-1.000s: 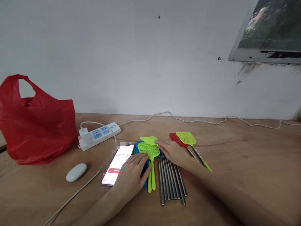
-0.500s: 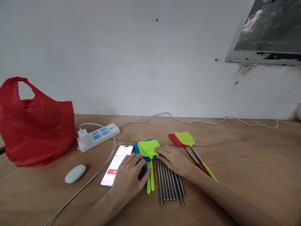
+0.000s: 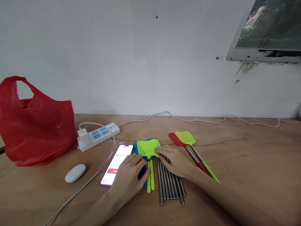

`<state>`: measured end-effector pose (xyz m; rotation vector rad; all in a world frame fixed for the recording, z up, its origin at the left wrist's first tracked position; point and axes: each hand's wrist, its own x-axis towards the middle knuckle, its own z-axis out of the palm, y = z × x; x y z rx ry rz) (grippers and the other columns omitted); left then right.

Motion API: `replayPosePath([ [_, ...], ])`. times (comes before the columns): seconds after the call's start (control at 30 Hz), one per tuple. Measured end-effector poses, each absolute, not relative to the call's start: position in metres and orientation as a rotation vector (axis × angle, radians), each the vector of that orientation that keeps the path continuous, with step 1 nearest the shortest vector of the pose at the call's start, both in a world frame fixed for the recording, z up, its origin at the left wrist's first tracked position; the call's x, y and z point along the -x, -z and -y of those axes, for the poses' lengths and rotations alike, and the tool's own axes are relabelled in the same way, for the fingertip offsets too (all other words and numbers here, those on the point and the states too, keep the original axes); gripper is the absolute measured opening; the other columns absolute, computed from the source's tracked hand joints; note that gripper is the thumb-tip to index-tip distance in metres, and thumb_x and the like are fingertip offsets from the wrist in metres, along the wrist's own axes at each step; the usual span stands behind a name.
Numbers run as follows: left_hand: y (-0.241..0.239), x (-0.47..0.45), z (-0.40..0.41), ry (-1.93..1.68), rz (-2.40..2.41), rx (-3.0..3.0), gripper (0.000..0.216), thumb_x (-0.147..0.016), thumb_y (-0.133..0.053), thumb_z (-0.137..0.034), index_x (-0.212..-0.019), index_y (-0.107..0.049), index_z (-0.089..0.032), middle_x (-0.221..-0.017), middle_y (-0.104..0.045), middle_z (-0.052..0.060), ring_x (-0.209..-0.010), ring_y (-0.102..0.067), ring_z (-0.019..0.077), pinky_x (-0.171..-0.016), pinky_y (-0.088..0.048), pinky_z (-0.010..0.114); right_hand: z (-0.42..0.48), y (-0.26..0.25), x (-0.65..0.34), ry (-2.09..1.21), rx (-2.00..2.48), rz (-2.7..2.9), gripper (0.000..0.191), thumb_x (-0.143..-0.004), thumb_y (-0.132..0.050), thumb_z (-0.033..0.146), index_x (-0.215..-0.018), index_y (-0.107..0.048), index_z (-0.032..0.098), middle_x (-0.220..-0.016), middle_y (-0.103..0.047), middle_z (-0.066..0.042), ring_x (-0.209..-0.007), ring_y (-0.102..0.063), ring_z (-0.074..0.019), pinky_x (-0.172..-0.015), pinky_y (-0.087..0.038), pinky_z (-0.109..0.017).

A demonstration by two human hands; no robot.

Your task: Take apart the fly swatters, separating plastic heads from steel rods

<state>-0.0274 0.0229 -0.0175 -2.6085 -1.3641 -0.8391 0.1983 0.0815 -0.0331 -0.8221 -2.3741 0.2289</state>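
My left hand (image 3: pixel 129 180) lies flat, fingers apart, on a stack of fly-swatter heads (image 3: pixel 148 148), green ones on top of blue ones, with green handles (image 3: pixel 150 175) sticking out toward me. My right hand (image 3: pixel 175 161) rests open over a row of several metal rods (image 3: pixel 170 188), its fingertips touching the edge of the green head. Two assembled swatters, one red (image 3: pixel 175 139) and one green (image 3: pixel 185 137), lie just right of my right hand.
A phone (image 3: pixel 116 164) with a running timer lies left of the stack. Farther left are a white mouse (image 3: pixel 75 173), a power strip (image 3: pixel 97 135) with cables, and a red plastic bag (image 3: pixel 35 124). The wooden table (image 3: pixel 246 150) meets a white wall.
The upper green swatter head, earlier offset toward the wall, now lies squared on the stack. My right hand slid slightly toward me along the rods. The left hand barely moved.
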Motion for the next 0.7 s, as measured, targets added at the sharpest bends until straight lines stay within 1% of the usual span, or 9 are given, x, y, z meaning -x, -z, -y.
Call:
replayPosePath([
  [0.13, 0.018, 0.028, -0.024, 0.844, 1.368, 2.619, 0.015, -0.095, -0.054, -0.020, -0.082, -0.063, -0.019, -0.083, -0.064, 0.004, -0.077, -0.059, 0.0229, -0.068, -0.045, 0.036, -0.083, 0.033, -0.199, -0.220, 0.828, 2.390, 0.036, -0.095, -0.046, 0.008, -0.121, -0.068, 0.020, -0.123, -0.072, -0.008, -0.114, -0.065, -0.0231, -0.100, -0.053, -0.040],
  [0.27, 0.018, 0.029, -0.024, 0.835, 1.386, 2.603, 0.018, -0.095, -0.051, -0.020, -0.082, -0.063, -0.020, -0.083, -0.064, 0.004, -0.077, -0.059, 0.0228, -0.068, -0.045, 0.036, -0.085, 0.036, -0.198, -0.212, 0.839, 2.401, 0.032, -0.093, -0.053, 0.010, -0.120, -0.069, 0.019, -0.122, -0.072, -0.010, -0.114, -0.066, -0.0250, -0.100, -0.053, -0.042],
  [0.37, 0.018, 0.029, -0.023, 0.843, 1.391, 2.607, 0.021, -0.096, -0.049, -0.022, -0.081, -0.063, -0.020, -0.082, -0.065, 0.004, -0.077, -0.059, 0.0225, -0.068, -0.045, 0.036, -0.080, 0.036, -0.199, -0.213, 0.836, 2.406, 0.029, -0.094, -0.055, 0.012, -0.117, -0.070, 0.019, -0.121, -0.074, -0.009, -0.112, -0.067, -0.0254, -0.098, -0.054, -0.042],
  [0.5, 0.014, 0.030, -0.022, 0.863, 1.407, 2.576, 0.022, -0.096, -0.046, -0.021, -0.081, -0.062, -0.020, -0.080, -0.064, 0.004, -0.077, -0.059, 0.0230, -0.069, -0.046, 0.037, -0.063, 0.030, -0.201, -0.246, 0.794, 2.415, 0.028, -0.094, -0.058, 0.019, -0.120, -0.069, 0.020, -0.116, -0.076, -0.007, -0.110, -0.067, -0.0248, -0.097, -0.054, -0.041],
  [0.53, 0.013, 0.030, -0.021, 0.871, 1.417, 2.563, 0.021, -0.095, -0.046, -0.020, -0.081, -0.062, -0.021, -0.081, -0.064, 0.005, -0.078, -0.059, 0.0233, -0.070, -0.046, 0.037, -0.058, 0.028, -0.202, -0.269, 0.787, 2.407, 0.029, -0.094, -0.057, 0.019, -0.121, -0.069, 0.020, -0.115, -0.076, -0.007, -0.110, -0.067, -0.0245, -0.097, -0.054, -0.041],
  [0.7, 0.009, 0.031, -0.020, 0.887, 1.423, 2.559, 0.018, -0.093, -0.045, -0.019, -0.088, -0.063, -0.020, -0.086, -0.066, 0.006, -0.080, -0.060, 0.0247, -0.070, -0.047, 0.039, -0.047, 0.022, -0.210, -0.358, 0.759, 2.355, 0.040, -0.092, -0.045, 0.007, -0.124, -0.067, 0.020, -0.119, -0.074, -0.009, -0.111, -0.068, -0.0226, -0.098, -0.054, -0.040],
])
